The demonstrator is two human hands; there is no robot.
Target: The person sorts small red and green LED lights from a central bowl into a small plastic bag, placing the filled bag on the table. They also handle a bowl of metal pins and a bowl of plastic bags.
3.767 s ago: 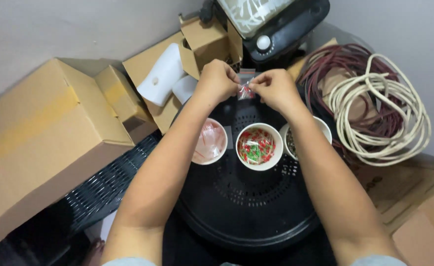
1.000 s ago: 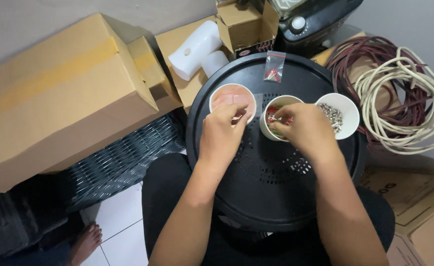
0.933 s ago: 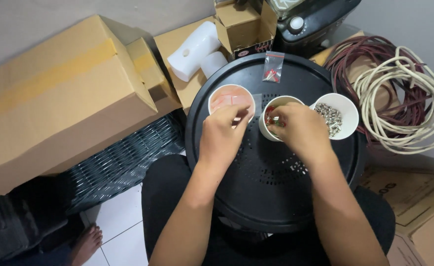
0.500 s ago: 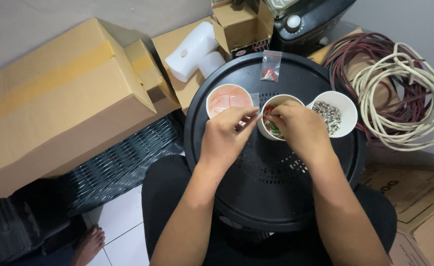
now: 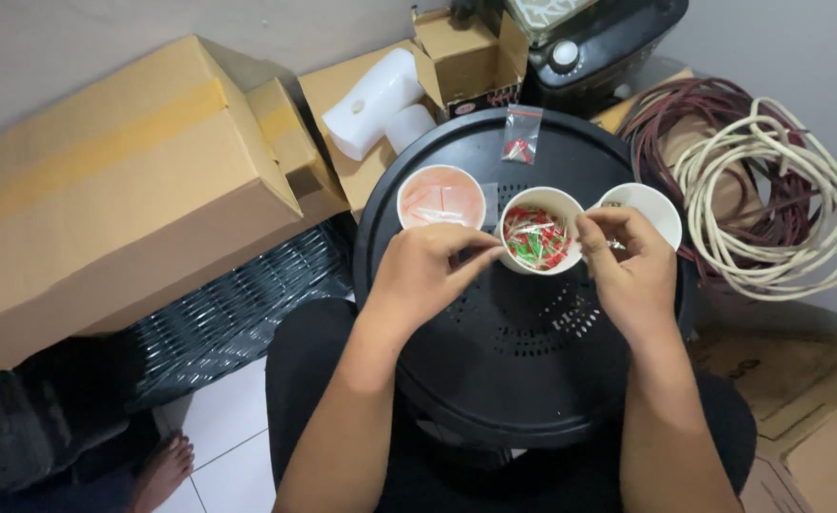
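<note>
I'm sorting small parts into bags at the round black desk (image 5: 523, 380), mid-pick, I judge.

The desk is perforated plastic, smooth at the rim; on it stand three white bowls. The left bowl (image 5: 440, 197) holds clear bags, the middle bowl (image 5: 540, 230) red and green LEDs, the right bowl (image 5: 639, 201) sits half hidden. My left hand (image 5: 425, 271) pinches something thin beside the middle bowl, what I cannot tell. My right hand (image 5: 630, 261) is curled over the right bowl, fingertips together. Next calls for a fine pinch. A filled bag (image 5: 519, 136) lies at the far rim.
</note>
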